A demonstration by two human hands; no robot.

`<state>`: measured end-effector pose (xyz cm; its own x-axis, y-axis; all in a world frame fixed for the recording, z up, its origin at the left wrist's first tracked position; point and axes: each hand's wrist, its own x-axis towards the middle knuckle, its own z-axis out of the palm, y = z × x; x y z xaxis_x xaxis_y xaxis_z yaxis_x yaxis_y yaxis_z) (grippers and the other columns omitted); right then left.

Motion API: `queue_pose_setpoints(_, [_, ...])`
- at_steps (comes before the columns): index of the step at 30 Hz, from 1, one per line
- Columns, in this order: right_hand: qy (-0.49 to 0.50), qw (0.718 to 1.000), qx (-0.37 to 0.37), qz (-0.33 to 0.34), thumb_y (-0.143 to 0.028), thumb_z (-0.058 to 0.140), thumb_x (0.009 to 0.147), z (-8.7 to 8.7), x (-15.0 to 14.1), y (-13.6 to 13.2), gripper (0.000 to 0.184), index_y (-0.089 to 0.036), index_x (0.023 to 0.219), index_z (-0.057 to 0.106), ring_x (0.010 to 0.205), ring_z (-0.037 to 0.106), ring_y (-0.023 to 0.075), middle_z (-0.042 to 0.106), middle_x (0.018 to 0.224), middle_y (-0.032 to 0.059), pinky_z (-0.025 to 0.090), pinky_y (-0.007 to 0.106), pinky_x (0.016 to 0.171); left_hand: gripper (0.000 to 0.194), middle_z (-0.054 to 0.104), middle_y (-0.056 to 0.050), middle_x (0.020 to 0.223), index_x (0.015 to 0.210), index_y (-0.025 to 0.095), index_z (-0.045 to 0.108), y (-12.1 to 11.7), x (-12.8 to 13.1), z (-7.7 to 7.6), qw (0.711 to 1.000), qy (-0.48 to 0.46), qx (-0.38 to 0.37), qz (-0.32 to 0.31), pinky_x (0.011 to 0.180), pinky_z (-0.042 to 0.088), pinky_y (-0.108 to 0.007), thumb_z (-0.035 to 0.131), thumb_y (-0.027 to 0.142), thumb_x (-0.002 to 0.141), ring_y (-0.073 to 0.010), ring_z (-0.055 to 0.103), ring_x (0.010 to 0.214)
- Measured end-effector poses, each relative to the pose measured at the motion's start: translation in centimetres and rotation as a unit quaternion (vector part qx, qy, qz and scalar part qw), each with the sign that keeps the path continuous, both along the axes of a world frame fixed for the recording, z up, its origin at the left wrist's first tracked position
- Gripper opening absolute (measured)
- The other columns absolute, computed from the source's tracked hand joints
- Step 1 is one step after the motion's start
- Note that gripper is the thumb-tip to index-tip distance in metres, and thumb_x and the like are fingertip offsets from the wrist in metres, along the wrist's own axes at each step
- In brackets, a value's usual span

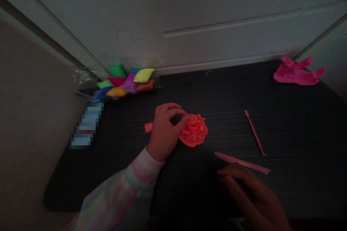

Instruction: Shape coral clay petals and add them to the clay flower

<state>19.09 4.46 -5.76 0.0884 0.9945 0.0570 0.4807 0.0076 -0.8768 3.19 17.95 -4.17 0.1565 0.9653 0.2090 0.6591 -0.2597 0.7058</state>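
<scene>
My left hand (168, 126) reaches in from the left, its thumb and forefinger pinching the left edge of a round, ruffled piece of orange modelling clay (193, 130). A short strip of orange clay (148, 127) pokes out from behind that hand. Lower right, my right hand (249, 195) is closed, thumb and fingertips pressed together; whether anything small is between them cannot be made out. Just beyond its fingers lies a pink plastic modelling knife (241, 162) on the dark table. A thin pink modelling stick (255, 133) rests farther to the right.
A clear bag of colourful clay packets (127, 82) sits at the table's back left. Below it is a blurred-out rectangular item (88, 124). Crumpled pink material (298, 72) lies in the back right corner. A pale panel (217, 39) rises behind the black table (121, 187).
</scene>
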Motion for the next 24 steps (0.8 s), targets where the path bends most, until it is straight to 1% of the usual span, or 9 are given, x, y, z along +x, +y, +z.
queue_pose_setpoints(5, [0.01, 1.0, 0.006, -0.009, -0.026, 0.052, 0.079, -0.25, -0.06, -0.15, 0.011, -0.027, 0.083, 0.062, 0.066, 0.063, 0.0112, 0.067, 0.075, -0.0031, 0.05, 0.015, 0.058, 0.003, 0.059, -0.003, 0.092, 0.072, 0.02, 0.064, 0.07, 0.07, -0.15, 1.0, -0.011, 0.008, -0.015, 0.086, 0.039, -0.038, 0.062, 0.02, 0.07, -0.0187, 0.052, 0.094])
queue_pose_setpoints(10, [0.015, 1.0, 0.004, -0.005, -0.025, 0.052, 0.079, -0.11, 0.01, -0.2, 0.011, -0.029, 0.083, 0.061, 0.067, 0.063, 0.0097, 0.066, 0.075, -0.0049, 0.049, 0.013, 0.059, 0.003, 0.059, -0.003, 0.091, 0.072, 0.019, 0.063, 0.02, -0.06, -0.2, 1.0, -0.008, 0.005, -0.024, 0.087, 0.039, -0.038, 0.06, 0.018, 0.071, -0.0189, 0.051, 0.095])
queue_pose_setpoints(16, [0.018, 1.0, 0.02, -0.009, -0.024, 0.053, 0.078, -0.27, 0.1, -0.25, 0.011, -0.03, 0.083, 0.061, 0.065, 0.062, 0.0087, 0.066, 0.074, -0.0056, 0.048, 0.012, 0.058, 0.004, 0.059, -0.003, 0.091, 0.072, 0.02, 0.062, -0.02, -0.19, -0.24, 0.999, 0.005, 0.014, -0.041, 0.087, 0.039, -0.037, 0.06, 0.018, 0.071, -0.0189, 0.05, 0.095])
queue_pose_setpoints(21, [0.029, 1.0, 0.007, -0.01, -0.024, 0.053, 0.078, -0.29, -0.01, -0.3, 0.011, -0.029, 0.084, 0.061, 0.065, 0.062, 0.0088, 0.066, 0.074, -0.0052, 0.048, 0.012, 0.058, 0.004, 0.058, -0.003, 0.093, 0.073, 0.019, 0.063, -0.01, -0.18, -0.3, 0.999, 0.0, 0.011, -0.032, 0.087, 0.038, -0.036, 0.06, 0.021, 0.072, -0.0183, 0.051, 0.095])
queue_pose_setpoints(24, [0.03, 0.999, 0.005, -0.015, -0.024, 0.052, 0.078, -0.28, -0.06, -0.35, 0.011, -0.03, 0.083, 0.061, 0.065, 0.062, 0.0086, 0.065, 0.074, -0.0054, 0.048, 0.012, 0.059, 0.003, 0.058, -0.004, 0.093, 0.074, 0.019, 0.063, 0.05, -0.15, -0.38, 0.999, 0.003, 0.014, -0.043, 0.088, 0.038, -0.035, 0.06, 0.02, 0.073, -0.0179, 0.05, 0.096])
